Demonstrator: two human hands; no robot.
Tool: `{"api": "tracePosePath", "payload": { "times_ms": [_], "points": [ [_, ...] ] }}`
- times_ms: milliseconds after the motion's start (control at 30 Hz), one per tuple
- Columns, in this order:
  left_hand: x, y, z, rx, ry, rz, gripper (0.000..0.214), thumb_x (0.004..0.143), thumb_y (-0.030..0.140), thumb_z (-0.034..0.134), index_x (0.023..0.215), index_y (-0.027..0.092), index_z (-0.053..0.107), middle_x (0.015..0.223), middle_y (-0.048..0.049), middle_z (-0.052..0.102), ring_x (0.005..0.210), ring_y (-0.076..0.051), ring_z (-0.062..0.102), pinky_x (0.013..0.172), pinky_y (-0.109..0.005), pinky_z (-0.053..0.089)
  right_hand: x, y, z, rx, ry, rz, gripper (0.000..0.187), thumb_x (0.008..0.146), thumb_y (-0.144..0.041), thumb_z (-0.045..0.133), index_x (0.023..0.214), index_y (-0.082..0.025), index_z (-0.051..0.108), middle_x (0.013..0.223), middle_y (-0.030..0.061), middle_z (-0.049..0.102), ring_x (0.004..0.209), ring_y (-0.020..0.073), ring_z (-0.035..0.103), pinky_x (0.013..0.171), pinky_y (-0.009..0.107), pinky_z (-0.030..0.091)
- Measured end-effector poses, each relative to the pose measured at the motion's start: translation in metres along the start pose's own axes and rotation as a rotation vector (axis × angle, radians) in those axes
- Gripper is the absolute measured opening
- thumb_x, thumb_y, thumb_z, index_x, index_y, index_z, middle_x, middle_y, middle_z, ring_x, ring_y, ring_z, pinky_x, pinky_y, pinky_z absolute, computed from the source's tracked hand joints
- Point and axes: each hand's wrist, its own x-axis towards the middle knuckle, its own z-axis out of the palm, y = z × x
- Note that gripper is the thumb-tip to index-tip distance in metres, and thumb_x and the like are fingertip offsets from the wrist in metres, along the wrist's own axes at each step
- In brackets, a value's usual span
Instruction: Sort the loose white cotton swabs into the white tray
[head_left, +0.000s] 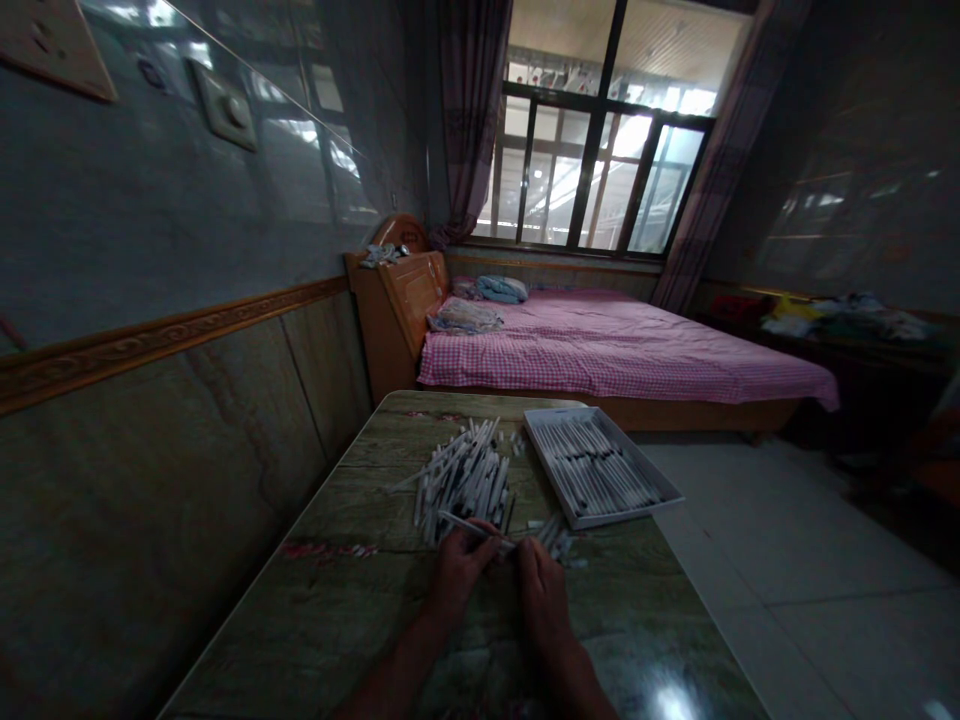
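A slim whitish pen [459, 521] slants between my two hands, just in front of a pile of pens. My left hand [459, 568] is closed round its middle with thumb and fingers. At the pen's right end my right hand [541, 585] is closed in a pinch; whether it grips a cap there is hidden. The loose pile of white and dark pens [472, 470] lies beyond my left hand. Small clear pieces like pen caps [553, 537] are scattered beside my right hand. To the right, a shallow white box [551, 472] holds pens laid in two rows.
All this rests on a wood-patterned table [360, 610] with rounded corners. The box reaches the table's right edge. A bed with a pink checked sheet [600, 350] stands beyond, its wooden headboard [405, 310] at the left. A tiled wall [187, 470] runs along the left side.
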Motion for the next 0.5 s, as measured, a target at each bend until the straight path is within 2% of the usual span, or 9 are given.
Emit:
{"api": "tracePosePath", "payload": {
  "times_ms": [100,300,367,500],
  "points": [
    [-0.0001,0.0010,-0.0005,0.023,0.003,0.014,0.030,0.056,0.038,0.083,0.069,0.018,0.066,0.053,0.0017,0.066,0.050,-0.014,0.060,0.048,-0.023,0.045,0.0005,-0.0031,-0.0001,0.061,-0.030,0.015,0.035,0.094,-0.050,0.042,0.075,-0.023,0.054,0.068,-0.0021,0.058,0.064,0.0152,0.054,0.060,0.024,0.041],
    [0.0014,-0.0048,0.0006,0.005,-0.026,-0.005,0.032,0.052,0.038,0.084,0.067,0.017,0.065,0.052,0.0013,0.066,0.048,-0.015,0.059,0.045,-0.023,0.043,0.0001,0.0060,0.0024,0.028,-0.016,0.077,0.047,0.094,-0.056,0.037,0.061,-0.024,0.048,0.055,-0.0035,0.051,0.054,0.0145,0.048,0.053,0.025,0.034],
    [0.0019,-0.0041,0.0004,0.006,-0.012,0.000,0.033,0.052,0.039,0.084,0.068,0.017,0.065,0.052,0.0013,0.066,0.049,-0.015,0.059,0.046,-0.023,0.043,-0.0002,0.0049,0.0022,0.039,-0.022,0.068,0.046,0.095,-0.054,0.035,0.062,-0.024,0.049,0.056,-0.0033,0.052,0.055,0.0148,0.049,0.053,0.025,0.035],
    [0.0017,-0.0024,-0.0013,0.043,0.000,0.012,0.034,0.053,0.042,0.085,0.067,0.017,0.065,0.053,0.0014,0.065,0.049,-0.015,0.059,0.045,-0.023,0.043,0.0004,-0.0003,0.0014,0.079,-0.018,0.025,0.036,0.094,-0.050,0.044,0.073,-0.023,0.055,0.067,-0.0025,0.059,0.065,0.0156,0.055,0.060,0.025,0.041]
  ]
}}
